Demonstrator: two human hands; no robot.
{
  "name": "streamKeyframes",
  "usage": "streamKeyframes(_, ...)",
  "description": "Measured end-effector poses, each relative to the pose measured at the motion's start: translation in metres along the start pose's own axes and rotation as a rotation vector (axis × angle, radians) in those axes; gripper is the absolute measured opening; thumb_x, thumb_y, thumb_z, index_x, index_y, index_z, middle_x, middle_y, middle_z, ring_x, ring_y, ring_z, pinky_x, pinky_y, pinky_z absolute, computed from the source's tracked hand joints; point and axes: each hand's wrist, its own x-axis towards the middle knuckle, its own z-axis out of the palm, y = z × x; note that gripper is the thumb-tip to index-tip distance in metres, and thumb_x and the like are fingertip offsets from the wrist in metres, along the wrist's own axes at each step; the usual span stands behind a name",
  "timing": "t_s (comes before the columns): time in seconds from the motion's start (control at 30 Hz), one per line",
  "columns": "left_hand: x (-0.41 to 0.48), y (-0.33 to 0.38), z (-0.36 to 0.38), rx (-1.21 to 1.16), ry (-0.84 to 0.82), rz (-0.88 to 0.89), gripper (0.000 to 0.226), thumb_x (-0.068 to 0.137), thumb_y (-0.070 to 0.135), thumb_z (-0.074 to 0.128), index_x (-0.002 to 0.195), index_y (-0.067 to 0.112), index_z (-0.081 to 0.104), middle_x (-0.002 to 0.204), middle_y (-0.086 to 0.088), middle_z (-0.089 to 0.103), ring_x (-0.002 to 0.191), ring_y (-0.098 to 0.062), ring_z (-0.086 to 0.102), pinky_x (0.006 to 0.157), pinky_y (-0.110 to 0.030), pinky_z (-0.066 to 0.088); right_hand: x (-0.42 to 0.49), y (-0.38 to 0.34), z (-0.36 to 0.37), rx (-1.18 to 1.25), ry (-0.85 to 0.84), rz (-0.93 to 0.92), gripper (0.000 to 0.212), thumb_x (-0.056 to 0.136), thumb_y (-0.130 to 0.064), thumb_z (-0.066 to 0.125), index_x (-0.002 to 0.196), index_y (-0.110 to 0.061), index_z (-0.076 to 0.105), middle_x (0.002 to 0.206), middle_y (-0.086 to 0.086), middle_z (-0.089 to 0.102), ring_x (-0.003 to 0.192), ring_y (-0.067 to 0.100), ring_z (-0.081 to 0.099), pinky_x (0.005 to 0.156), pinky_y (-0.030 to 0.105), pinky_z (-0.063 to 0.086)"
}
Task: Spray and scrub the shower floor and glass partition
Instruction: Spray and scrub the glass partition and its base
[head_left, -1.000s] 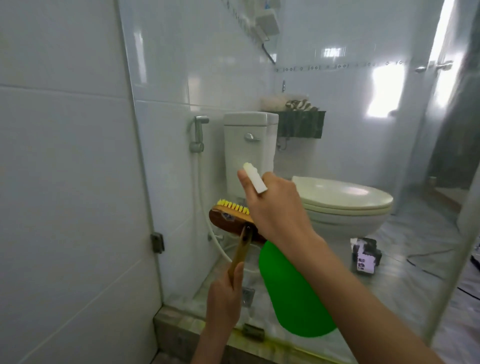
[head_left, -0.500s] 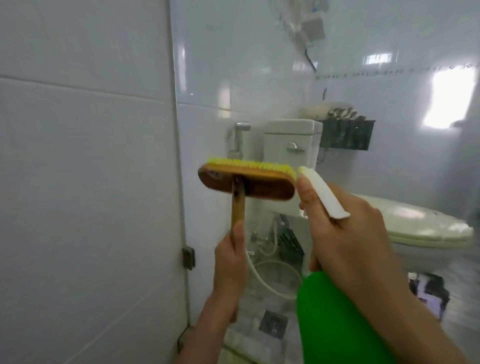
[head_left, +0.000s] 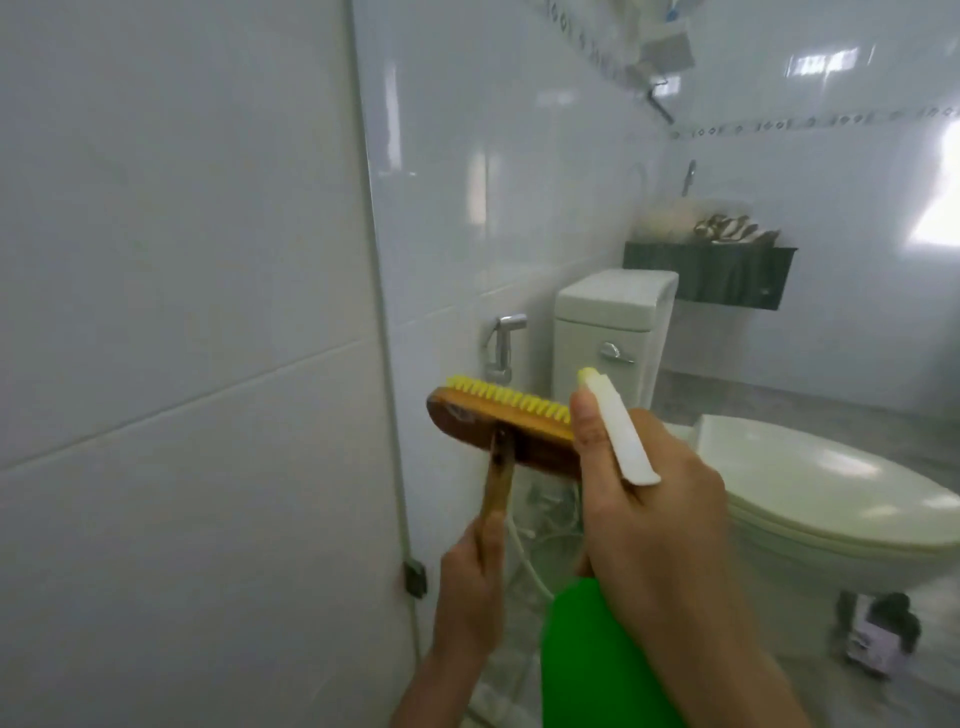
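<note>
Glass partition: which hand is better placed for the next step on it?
Probably the left hand: it grips the brush by its handle, head raised, yellow bristles facing the glass partition. The right hand holds the spray bottle, nozzle also aimed at the glass, so a spray could come first.

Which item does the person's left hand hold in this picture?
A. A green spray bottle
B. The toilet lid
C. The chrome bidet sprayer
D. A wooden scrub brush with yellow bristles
D: the left hand grips the handle of the wooden scrub brush, its yellow bristles pointing away toward the glass, while the right hand holds the green spray bottle.
</note>
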Motion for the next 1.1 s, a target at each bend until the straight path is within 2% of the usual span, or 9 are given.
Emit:
streamKeyframes(0.07,-0.019,-0.017,-0.004,0.092,-0.129,-0.138,0.064,0.057,0.096,0.024,0.08,0.05,0.063,0.074,0.014,0.064,0.079,-0.009,0.063,0.073,-0.029,0.053,0.017,-0.029,-0.007,-0.014,0.006,0.024,0.048,0.082,-0.064,0.035,0.064,-0.021,0.048,0.057,-0.001,0.051,0.049,0.019,0.058,0.048,0.035,0.051)
streamKeyframes(0.17,-0.015,0.003,-0.013,0.184,-0.211,-0.177,0.048,0.053,0.099,0.027,0.083,0.07,0.052,0.09,0.014,0.065,0.096,-0.017,0.065,0.086,-0.037,0.053,0.044,-0.067,-0.017,-0.051,0.019,0.026,0.052,0.082,-0.065,0.033,0.067,-0.017,0.048,0.06,-0.004,0.052,0.052,0.012,0.052,0.048,0.018,0.041)
streamKeyframes(0.23,0.005,0.051,-0.023,0.209,-0.177,-0.111,0.045,0.064,0.093,0.028,0.087,0.065,0.054,0.087,0.011,0.065,0.088,-0.017,0.066,0.079,-0.041,0.055,0.062,-0.092,-0.026,-0.095,0.025,0.018,0.052,0.087,-0.062,0.034,0.072,-0.016,0.052,0.065,-0.003,0.054,0.055,0.01,0.049,0.047,0.018,0.035)
streamKeyframes(0.4,0.069,0.193,-0.03,0.075,-0.03,0.018,0.059,0.091,0.062,0.035,0.085,0.01,0.061,0.052,-0.003,0.05,0.045,-0.012,0.045,0.045,-0.028,0.033,0.103,-0.156,-0.056,-0.096,0.063,0.012,0.039,0.098,-0.049,0.044,0.079,-0.017,0.054,0.069,-0.006,0.055,0.059,0.009,0.051,0.049,0.016,0.035)
streamKeyframes(0.47,0.067,0.213,-0.026,0.024,-0.012,-0.042,0.057,0.091,0.062,0.036,0.074,0.011,0.056,0.048,0.008,0.05,0.043,-0.004,0.043,0.046,-0.021,0.031,0.114,-0.18,-0.071,-0.084,0.077,0.04,0.041,0.097,-0.049,0.044,0.073,-0.017,0.051,0.064,-0.005,0.054,0.056,0.011,0.053,0.049,0.016,0.038)
streamKeyframes(0.6,0.036,0.239,-0.031,0.062,-0.077,-0.167,0.066,0.079,0.078,0.032,0.062,0.017,0.051,0.046,0.011,0.048,0.045,0.0,0.042,0.044,-0.013,0.029,0.138,-0.226,-0.103,-0.1,0.015,0.159,0.044,0.096,-0.056,0.041,0.074,-0.019,0.053,0.066,0.0,0.058,0.057,0.028,0.063,0.056,0.047,0.054)
streamKeyframes(0.83,0.122,0.379,-0.049,0.084,-0.056,-0.03,0.04,0.097,0.045,0.037,0.061,0.027,0.044,0.051,0.009,0.044,0.044,-0.005,0.042,0.045,-0.023,0.032,0.19,-0.289,-0.146,-0.139,0.064,0.152,0.046,0.097,-0.056,0.041,0.081,-0.016,0.057,0.075,0.0,0.059,0.068,0.027,0.063,0.06,0.047,0.056)
streamKeyframes(1.0,0.08,0.376,-0.026,0.106,-0.111,-0.093,0.048,0.087,0.06,0.033,0.061,0.021,0.046,0.049,0.008,0.042,0.04,-0.003,0.04,0.045,-0.025,0.029,0.194,-0.317,-0.174,-0.174,0.082,0.143,0.046,0.095,-0.059,0.038,0.074,-0.021,0.052,0.07,-0.002,0.056,0.062,0.029,0.064,0.057,0.051,0.055)
streamKeyframes(1.1,0.034,0.361,-0.03,0.202,-0.199,-0.183,0.052,0.078,0.067,0.03,0.057,0.022,0.043,0.051,0.007,0.047,0.047,0.0,0.051,0.042,-0.012,0.029,0.187,-0.324,-0.195,-0.172,0.087,0.161,0.047,0.095,-0.056,0.039,0.069,-0.018,0.05,0.064,-0.001,0.054,0.061,0.026,0.061,0.059,0.047,0.053)
